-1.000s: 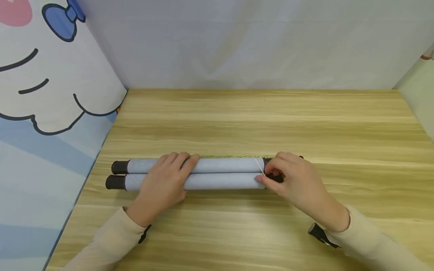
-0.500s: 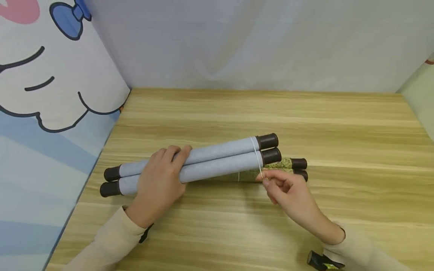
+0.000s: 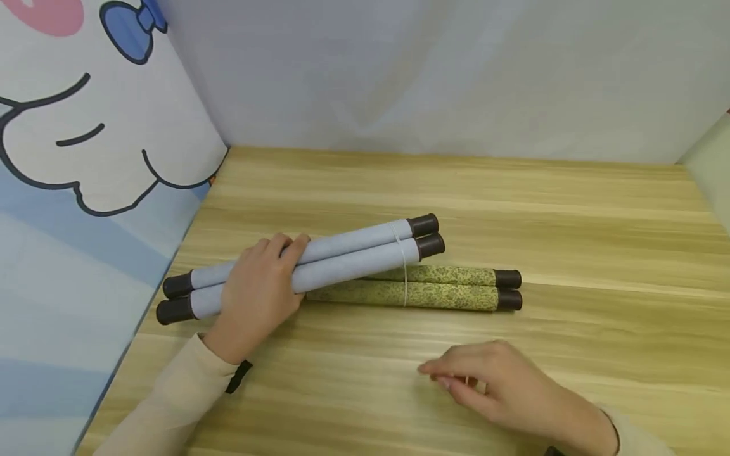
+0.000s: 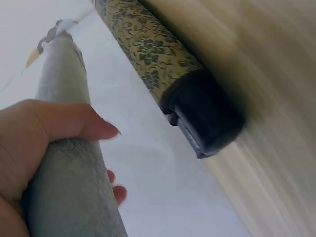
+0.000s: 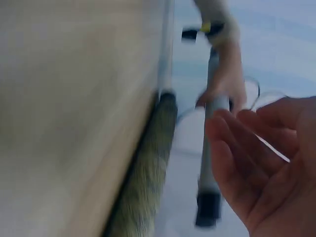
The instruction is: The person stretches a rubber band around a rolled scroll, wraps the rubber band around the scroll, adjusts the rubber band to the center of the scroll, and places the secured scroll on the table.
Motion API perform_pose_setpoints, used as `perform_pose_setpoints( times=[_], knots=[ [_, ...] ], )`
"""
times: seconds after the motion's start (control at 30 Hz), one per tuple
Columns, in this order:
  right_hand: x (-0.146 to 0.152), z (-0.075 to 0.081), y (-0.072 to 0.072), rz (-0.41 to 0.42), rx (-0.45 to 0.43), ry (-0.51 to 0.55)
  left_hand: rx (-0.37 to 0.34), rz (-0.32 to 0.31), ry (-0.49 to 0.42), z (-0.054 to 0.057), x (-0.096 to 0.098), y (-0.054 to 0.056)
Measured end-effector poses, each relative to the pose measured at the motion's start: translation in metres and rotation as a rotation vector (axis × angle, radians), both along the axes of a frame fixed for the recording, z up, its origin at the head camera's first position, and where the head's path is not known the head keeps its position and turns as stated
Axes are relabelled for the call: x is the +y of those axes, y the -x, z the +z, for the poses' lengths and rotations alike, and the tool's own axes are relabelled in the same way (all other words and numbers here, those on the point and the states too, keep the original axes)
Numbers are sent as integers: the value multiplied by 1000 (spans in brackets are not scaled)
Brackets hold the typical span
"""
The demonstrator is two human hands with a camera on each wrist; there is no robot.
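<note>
My left hand (image 3: 256, 288) grips a rolled scroll (image 3: 353, 259), light grey-blue, made of two parallel rolls with dark end caps. Raised off the table, this scroll tilts up toward the right in the head view. A thin white string (image 3: 401, 240) crosses its right part. Below it a second scroll (image 3: 450, 296), green-gold and floral with dark caps, lies on the table, its left part hidden. Another stretch of white string (image 3: 406, 292) lies across that scroll. Closer to me, my right hand (image 3: 507, 389) hovers with loosely bent fingers, and the right wrist view shows nothing held in it.
The wood-grain table (image 3: 599, 240) ends at a pale curtain (image 3: 445, 76) along the back. At the left hangs a cartoon-printed cloth (image 3: 131, 158).
My left hand has lifted the grey-blue scroll off the green-gold one and shifted it left. My right hand has let go of the white string and moved back toward me.
</note>
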State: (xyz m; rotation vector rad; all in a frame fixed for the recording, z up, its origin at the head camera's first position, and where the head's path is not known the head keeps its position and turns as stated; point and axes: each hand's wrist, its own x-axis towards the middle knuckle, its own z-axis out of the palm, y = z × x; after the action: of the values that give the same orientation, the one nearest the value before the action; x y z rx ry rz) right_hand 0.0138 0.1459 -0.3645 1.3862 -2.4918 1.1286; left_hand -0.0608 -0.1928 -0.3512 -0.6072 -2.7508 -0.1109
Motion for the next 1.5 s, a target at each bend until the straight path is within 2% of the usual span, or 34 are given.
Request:
perform_pose_setpoints(
  times=[0.07,0.13,0.2,0.3,0.47,0.63,0.73,0.9,1.0,1.1,1.17,1.27,1.37,1.5],
  knots=[
    [5,5,8,-126,165,7,-18,-27,16,-2,-2,1],
    [11,10,17,-259,269,9,-46,-76,27,-4,-2,0],
    [13,13,23,-343,360,0,-73,-122,37,-7,1,-1],
    [13,16,30,-357,436,8,-85,-159,52,-9,6,-2],
    [8,16,38,-339,480,-31,-65,-178,55,-10,10,-4],
    [7,6,46,-331,464,-152,-42,-224,71,-10,17,-4],
    [-4,1,53,-296,436,-200,-33,-250,107,-7,29,-3],
    [-25,2,59,-198,360,-227,-95,-274,144,-7,52,-5],
    [-11,7,58,-217,329,-235,-115,-244,115,-5,50,-5],
    [6,13,59,-271,336,-278,-88,-224,82,0,42,-3],
    [6,13,61,-291,375,-307,-68,-228,78,3,43,-1],
    [-9,12,63,-291,408,-357,-48,-257,95,2,54,0],
    [-16,11,62,-280,356,-396,-57,-272,96,-3,62,1],
    [-5,15,58,-316,283,-408,-53,-239,71,-6,59,-1]
  ],
)
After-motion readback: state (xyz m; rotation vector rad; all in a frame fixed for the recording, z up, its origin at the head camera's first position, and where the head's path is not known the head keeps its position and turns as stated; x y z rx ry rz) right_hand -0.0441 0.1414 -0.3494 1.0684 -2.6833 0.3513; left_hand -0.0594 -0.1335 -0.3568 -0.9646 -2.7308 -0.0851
